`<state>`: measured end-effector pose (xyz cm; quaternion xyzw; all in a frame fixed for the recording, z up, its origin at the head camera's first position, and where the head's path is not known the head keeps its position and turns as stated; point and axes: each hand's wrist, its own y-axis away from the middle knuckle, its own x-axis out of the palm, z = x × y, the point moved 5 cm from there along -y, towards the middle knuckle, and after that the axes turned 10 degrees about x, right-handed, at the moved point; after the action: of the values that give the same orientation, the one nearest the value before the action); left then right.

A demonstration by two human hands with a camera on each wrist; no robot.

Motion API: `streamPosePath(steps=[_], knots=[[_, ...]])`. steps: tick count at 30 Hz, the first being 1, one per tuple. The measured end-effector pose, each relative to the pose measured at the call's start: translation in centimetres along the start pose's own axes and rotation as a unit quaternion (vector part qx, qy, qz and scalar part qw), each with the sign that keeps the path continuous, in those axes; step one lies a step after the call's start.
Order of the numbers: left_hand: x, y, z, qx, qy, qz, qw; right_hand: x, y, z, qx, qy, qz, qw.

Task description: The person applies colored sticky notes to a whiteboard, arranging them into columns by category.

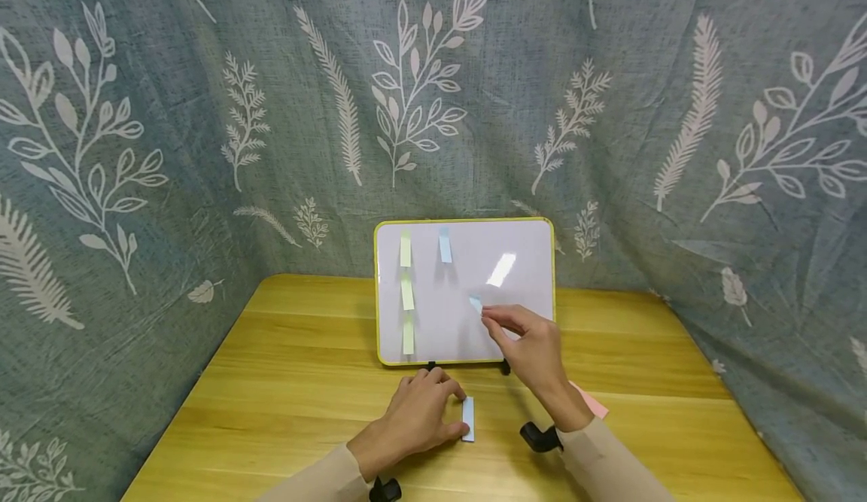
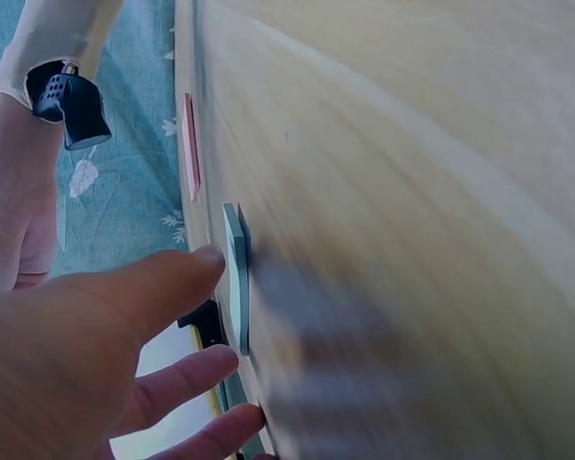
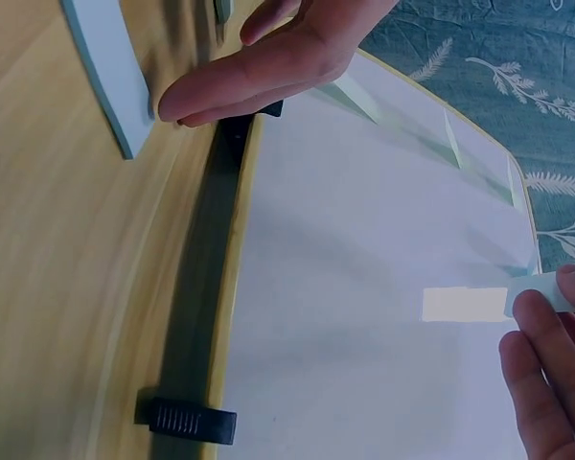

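My right hand [image 1: 535, 348] pinches a small light-blue sticky note [image 1: 476, 303] between thumb and fingers, in front of the whiteboard [image 1: 436, 333]. The right wrist view shows the note's pale end [image 3: 529, 287] at those fingertips. On the table, my left hand [image 1: 418, 412] rests beside a narrow light-blue sticky note pad [image 1: 469, 421], its thumb and index fingertip near the pad's two ends. Three yellow-green sticky notes [image 1: 407, 292] run down the board's left side. A light-blue sticky note [image 1: 445, 247] hangs near the top, right of that column.
A pink sticky note pad [image 1: 592, 402] lies on the wooden table [image 1: 284, 381], partly behind the right forearm. Black feet [image 1: 431, 366] support the board's yellow-edged frame. Behind stands a leaf-patterned curtain [image 1: 474, 148]. Each wrist carries a black camera [image 1: 539, 436].
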<state>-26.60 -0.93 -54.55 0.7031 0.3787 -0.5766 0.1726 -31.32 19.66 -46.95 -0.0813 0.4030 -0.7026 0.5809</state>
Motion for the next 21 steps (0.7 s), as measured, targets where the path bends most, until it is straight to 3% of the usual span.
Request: streamPosePath(steps=[8,15,21], knots=[[-1.0,0.1,0.3,0.011,0.012,-0.038,0.9991,1.1,-0.8,0.2,-0.012,-0.003,0.005,0.9999],[-3.3,-0.4,1.2,0.01,0.027,-0.113,0.9932,2.2,-1.4,0.6,-0.033,0.015,-0.001,0.9993],[-5.0,-0.4,2.1,0.002,0.039,-0.188,0.9814,3.2,-1.8,0.6,-0.04,0.018,-0.007,0.999]])
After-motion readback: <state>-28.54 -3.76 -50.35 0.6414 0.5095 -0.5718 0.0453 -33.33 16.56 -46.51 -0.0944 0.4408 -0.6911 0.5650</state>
